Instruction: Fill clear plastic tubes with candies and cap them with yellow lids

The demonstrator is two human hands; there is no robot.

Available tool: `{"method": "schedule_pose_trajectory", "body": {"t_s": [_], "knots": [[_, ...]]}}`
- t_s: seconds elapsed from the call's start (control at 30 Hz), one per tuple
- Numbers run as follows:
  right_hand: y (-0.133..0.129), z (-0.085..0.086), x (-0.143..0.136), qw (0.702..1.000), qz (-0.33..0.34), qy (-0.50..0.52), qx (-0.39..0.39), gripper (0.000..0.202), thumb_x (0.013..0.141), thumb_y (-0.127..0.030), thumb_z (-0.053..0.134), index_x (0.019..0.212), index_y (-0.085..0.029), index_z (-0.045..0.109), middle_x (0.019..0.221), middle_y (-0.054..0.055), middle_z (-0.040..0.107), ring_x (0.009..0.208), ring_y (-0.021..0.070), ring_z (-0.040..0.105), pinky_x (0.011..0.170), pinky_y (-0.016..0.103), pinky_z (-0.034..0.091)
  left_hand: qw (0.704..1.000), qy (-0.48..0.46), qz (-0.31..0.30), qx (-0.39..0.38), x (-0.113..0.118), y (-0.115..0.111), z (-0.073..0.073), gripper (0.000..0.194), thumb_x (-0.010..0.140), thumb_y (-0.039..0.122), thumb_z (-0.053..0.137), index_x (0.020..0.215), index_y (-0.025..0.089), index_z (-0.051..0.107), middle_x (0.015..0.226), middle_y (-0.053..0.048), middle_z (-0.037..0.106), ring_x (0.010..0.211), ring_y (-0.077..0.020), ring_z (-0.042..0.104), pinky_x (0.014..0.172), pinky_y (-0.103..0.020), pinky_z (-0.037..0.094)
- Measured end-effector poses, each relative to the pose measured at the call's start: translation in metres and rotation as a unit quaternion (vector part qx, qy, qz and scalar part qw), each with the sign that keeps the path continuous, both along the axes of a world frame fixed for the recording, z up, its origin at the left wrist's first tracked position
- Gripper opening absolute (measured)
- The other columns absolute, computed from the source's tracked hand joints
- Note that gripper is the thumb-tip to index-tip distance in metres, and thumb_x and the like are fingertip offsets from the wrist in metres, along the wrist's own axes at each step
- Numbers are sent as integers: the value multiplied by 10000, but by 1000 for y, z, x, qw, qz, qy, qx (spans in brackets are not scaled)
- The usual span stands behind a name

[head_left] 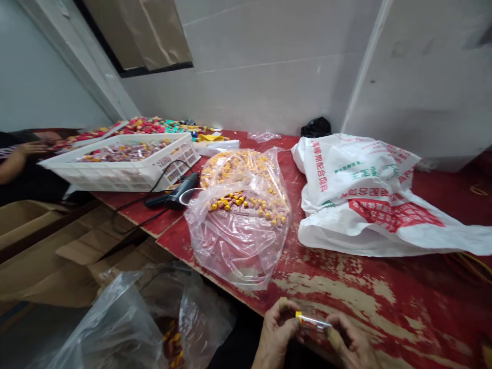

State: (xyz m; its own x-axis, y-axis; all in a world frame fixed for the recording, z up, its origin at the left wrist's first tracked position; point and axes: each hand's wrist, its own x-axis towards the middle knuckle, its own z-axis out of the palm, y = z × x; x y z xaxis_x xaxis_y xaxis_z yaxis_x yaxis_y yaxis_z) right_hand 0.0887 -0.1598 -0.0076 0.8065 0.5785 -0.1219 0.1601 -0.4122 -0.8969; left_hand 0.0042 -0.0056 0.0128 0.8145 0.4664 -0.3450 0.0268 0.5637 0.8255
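Observation:
A small clear tube with a yellow cap lies level between my two hands at the table's front edge. My left hand pinches it at the yellow-capped end. On the clear end, the fingers of my right hand are closed. Tan coverings show on some fingertips of both hands. Just beyond them is a clear plastic bag on the red, worn table. Many small yellow-ended pieces show in and under this bag.
A white crate of small pieces stands at the left, beside a black heat-gun-like tool with a cord. At the right lies a white woven sack. Cardboard and another plastic bag sit below. Another person's arm shows far left.

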Motion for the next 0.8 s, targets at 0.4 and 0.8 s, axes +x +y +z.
{"method": "schedule_pose_trajectory", "body": {"t_s": [0.4, 0.8], "knots": [[9, 32, 0, 998, 47, 46, 16, 431, 872, -552, 394, 811, -179, 600, 708, 22, 607, 665, 171, 554, 612, 251, 408, 999, 19, -38, 10, -1, 3, 14, 239, 630, 292, 767, 788, 155, 653, 606, 6, 619, 546, -133, 548, 560, -238, 452], [7, 35, -5, 996, 19, 63, 58, 148, 822, -316, 554, 888, -188, 590, 731, -30, 557, 664, 118, 475, 577, 202, 343, 998, 36, -39, 28, 4, 4, 5, 363, 505, 351, 854, 777, 160, 708, 643, -16, 663, 557, -153, 572, 572, -245, 482]]}}
